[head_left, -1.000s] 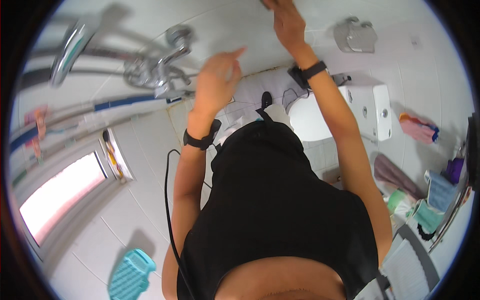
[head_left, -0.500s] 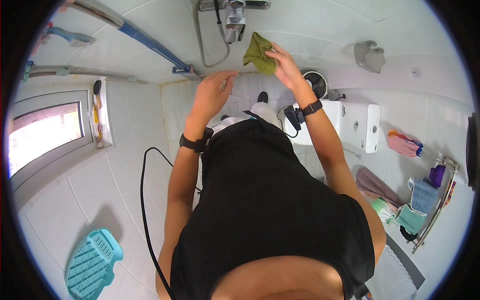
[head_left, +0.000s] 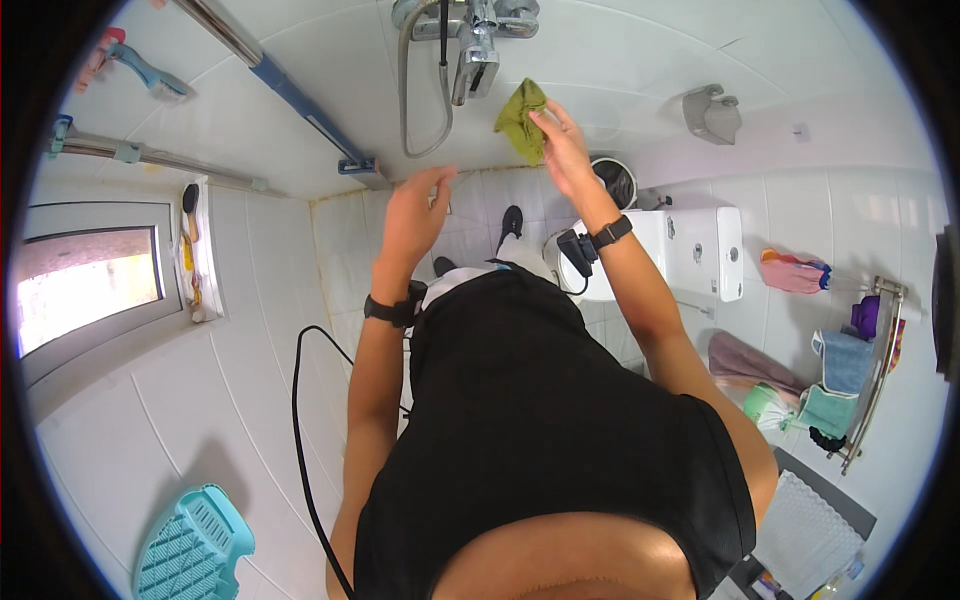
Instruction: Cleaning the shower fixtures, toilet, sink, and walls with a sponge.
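A folded olive-green cloth (head_left: 520, 122) is pinched in my right hand (head_left: 568, 158), its loose end pointing up and left. The cloth is beside and a little below a chrome tap (head_left: 477, 65) on the white tiled wall. Left of it, my left hand (head_left: 413, 222) hangs in the air with nothing in it. Its fingers reach to the right and the thumb stands apart from them. The fingertips are slightly blurred. A grey shower hose (head_left: 405, 100) loops down between the left hand and the tap.
Blue-and-steel mop poles (head_left: 300, 105) lean at the upper left. A white toilet (head_left: 700, 255) and a black-lined bin (head_left: 615, 178) stand at the right. Cloths hang from a metal rack (head_left: 870, 380). A black cable (head_left: 300, 430) runs beside my left arm. A turquoise plastic basket (head_left: 195, 550) is at the lower left.
The whole view has shifted slightly, with the tap sitting lower in it. My right hand still grips the cloth, which hangs a little differently. My left hand remains empty, with little movement.
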The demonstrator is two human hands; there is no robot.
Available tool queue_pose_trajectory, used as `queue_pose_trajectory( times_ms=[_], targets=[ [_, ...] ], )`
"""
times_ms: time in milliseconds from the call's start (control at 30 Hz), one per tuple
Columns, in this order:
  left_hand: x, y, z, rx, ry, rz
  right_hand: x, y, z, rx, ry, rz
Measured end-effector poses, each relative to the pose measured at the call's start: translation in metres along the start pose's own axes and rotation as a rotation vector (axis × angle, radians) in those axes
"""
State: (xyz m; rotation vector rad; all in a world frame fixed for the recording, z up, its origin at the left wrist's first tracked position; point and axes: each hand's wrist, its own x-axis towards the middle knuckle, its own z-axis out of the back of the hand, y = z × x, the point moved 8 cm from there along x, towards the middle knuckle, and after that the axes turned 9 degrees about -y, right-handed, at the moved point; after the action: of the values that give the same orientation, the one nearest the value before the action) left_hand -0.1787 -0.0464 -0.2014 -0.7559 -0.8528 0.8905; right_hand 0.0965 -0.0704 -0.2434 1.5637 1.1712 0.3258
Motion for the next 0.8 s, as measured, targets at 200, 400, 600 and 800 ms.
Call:
queue_pose_trajectory(
  times_ms=[200, 400, 600, 800],
  targets=[
    [0.007, -0.012, 0.005, -0.032, 0.006, -0.001, 0.007, 0.126, -0.03, -0.317, -0.174, 0.821],
    [0.01, -0.023, 0.001, -0.006, 0.015, -0.051, 0.009, 0.168, -0.1, -0.942, -0.062, 1.347],
    [-0.002, 0.007, 0.023, -0.038, -0.024, 0.045, 0.023, 0.172, -0.09, -0.936, 0.003, 1.195],
    [0.017, 0.008, 0.032, 0.032, -0.082, -0.008, 0.038, 0.165, -0.116, -0.948, 0.059, 1.142]
  ],
)
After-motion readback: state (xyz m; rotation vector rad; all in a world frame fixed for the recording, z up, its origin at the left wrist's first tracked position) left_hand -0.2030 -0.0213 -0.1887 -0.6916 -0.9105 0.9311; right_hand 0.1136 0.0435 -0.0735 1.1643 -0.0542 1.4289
